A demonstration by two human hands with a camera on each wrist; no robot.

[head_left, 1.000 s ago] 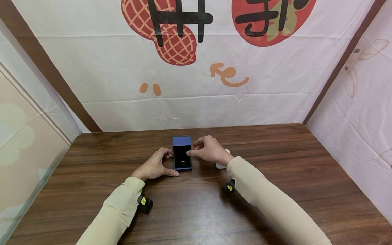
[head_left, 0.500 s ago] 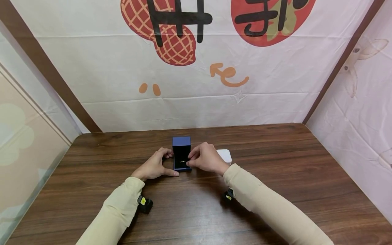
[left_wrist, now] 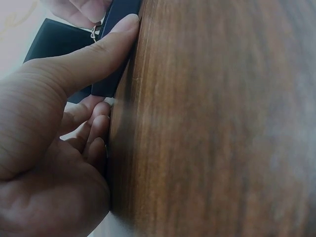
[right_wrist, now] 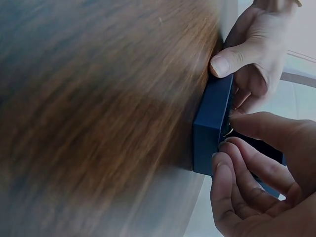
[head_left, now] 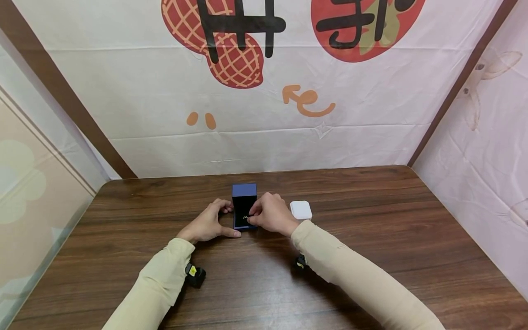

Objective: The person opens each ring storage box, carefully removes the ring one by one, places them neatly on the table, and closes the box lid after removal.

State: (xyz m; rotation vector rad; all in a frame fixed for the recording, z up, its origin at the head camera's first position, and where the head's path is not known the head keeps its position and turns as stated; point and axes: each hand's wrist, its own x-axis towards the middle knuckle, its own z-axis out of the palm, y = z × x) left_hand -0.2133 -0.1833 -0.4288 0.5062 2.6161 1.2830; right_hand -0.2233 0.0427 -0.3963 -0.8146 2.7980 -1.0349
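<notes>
A blue ring box (head_left: 244, 190) stands with its lid raised on the wooden table, its black lining facing me. In its lower part sits a small shiny ring (head_left: 245, 217). My left hand (head_left: 208, 223) holds the box at its left side, thumb (left_wrist: 116, 37) along the front edge and fingers curled by the side. From the right, my right hand (head_left: 273, 214) reaches into the box. Its thumb and forefinger (right_wrist: 259, 160) pinch at the ring, which shows as a thin glint between the fingertips. The other right fingers curl beside the box's side.
A white rounded-square case (head_left: 301, 210) lies on the dark wood table (head_left: 371, 238), just right of the right hand. A printed cloth wall (head_left: 165, 151) rises behind the table's far edge. Each wrist carries a small black camera (head_left: 195, 276).
My right hand has come down from beside the raised lid and moved left into the box, up to the ring. More of the white case shows now. The left hand and the box have stayed put.
</notes>
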